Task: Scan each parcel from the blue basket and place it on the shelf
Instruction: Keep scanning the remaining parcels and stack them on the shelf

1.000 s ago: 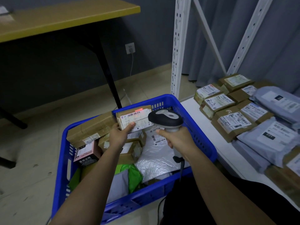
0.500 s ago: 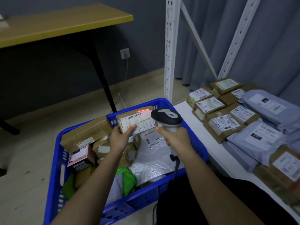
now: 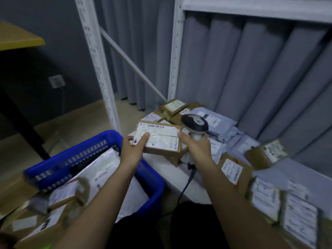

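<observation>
Our left hand point(image 3: 132, 151) grips a brown cardboard parcel with a white label point(image 3: 158, 139) above the white shelf point(image 3: 161, 168). Our right hand point(image 3: 196, 146) holds the grey handheld scanner point(image 3: 195, 123) just beside it.

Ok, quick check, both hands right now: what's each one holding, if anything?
Left hand: grips the cardboard parcel, thumb on its label.
Right hand: grips the barcode scanner by its handle.
</observation>
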Demonstrator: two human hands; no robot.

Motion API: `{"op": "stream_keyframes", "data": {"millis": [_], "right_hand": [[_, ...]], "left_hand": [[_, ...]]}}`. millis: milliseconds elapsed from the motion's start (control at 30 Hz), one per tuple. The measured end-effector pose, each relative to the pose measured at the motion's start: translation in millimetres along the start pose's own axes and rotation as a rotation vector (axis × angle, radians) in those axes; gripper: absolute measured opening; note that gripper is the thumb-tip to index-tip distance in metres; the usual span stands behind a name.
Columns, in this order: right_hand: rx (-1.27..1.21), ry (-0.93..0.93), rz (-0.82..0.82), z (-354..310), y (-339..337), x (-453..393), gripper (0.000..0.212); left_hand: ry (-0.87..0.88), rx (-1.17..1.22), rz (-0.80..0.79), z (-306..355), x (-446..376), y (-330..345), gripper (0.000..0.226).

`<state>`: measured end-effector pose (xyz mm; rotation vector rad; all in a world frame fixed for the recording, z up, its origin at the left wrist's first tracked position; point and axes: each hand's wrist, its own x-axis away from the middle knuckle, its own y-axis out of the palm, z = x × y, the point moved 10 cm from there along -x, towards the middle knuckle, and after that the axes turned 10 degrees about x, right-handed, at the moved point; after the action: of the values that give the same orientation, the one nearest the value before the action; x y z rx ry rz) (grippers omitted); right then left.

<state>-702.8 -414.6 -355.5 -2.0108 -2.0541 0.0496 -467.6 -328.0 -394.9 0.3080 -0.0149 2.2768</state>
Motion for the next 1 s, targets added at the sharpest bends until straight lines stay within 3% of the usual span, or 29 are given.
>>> {"op": "stream_keyframes", "data": {"millis": [133,267,400,500,733,900,1000], "right_hand": [[-0.237,0.183,-0.072,44.4,-20.3,-9.3,0.039],[-0.079,0.118,0.138,55.5,-56.7,-32.5,0.047],[-0.122,0.126,0.262,64.1,-74.1,-44.7,0.053],[-0.119,0.105,0.297,74.4,-79.4,-50.5,0.038],[-0.068,0.044,0.196,64.6,-72.5,-53.8,0.031],[0.083,0.092,-0.02,72.8,-23.0,-46.6,0.012],[0.123,0.117,-0.134,65.6,22.6,-23.7,0.039]], "left_hand": [[-0.05,0.116,-0.115,-11.5,-7.2,62.0,0.059],[-0.191,0.169,-0.3,-41.5,-4.6,123.5,0.076],[-0.174,0.143,-0.285,-51.1,-26.5,155.5,0.091],[-0.18,0.108,-0.259,-53.4,-53.0,175.8,0.09],[-0.145,0.002,-0.255,-49.6,-92.9,197.1,0.109],[-0.098,-0.17,-0.269,-47.6,-76.9,151.1,0.079],[-0.088,-0.206,-0.226,-45.2,-59.6,89.3,0.063]]}}
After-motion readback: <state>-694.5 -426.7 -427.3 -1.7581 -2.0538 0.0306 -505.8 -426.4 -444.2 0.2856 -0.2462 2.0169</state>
